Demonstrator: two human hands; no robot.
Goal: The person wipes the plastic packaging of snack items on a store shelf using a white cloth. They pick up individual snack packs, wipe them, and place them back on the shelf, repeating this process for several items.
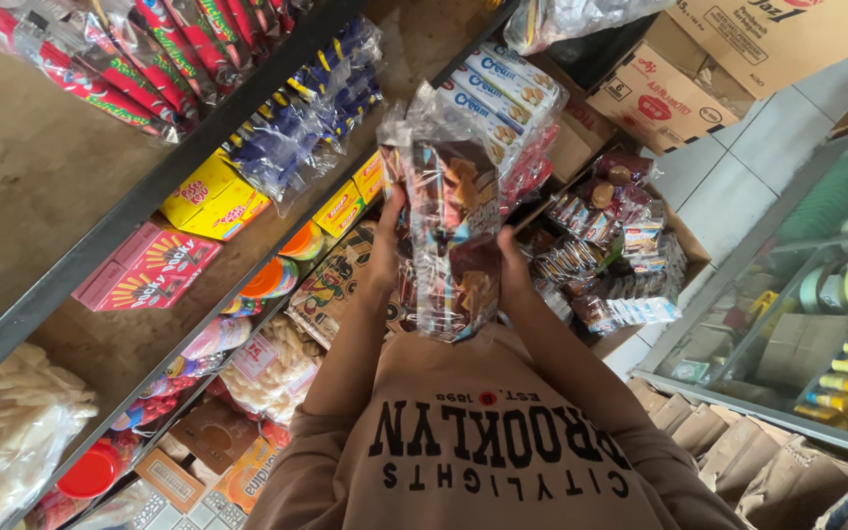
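A clear plastic pack of brown snack sachets (453, 211) is held up in front of my chest, between both hands. My left hand (385, 250) grips its left side, fingers wrapped on the plastic. My right hand (513, 272) grips the right side, lower down. The pack hangs just in front of the shelf rack (130, 211), level with the middle shelves. Most of both palms is hidden behind the pack.
The shelves on the left carry pink boxes (149, 267), yellow boxes (213, 199), blue-wrapped packs (291, 132) and bags of crackers (12, 422). An open carton of sachet snacks (610, 245) lies ahead, cardboard boxes (664, 93) beyond. A glass cabinet (817, 294) with yellow bottles stands right.
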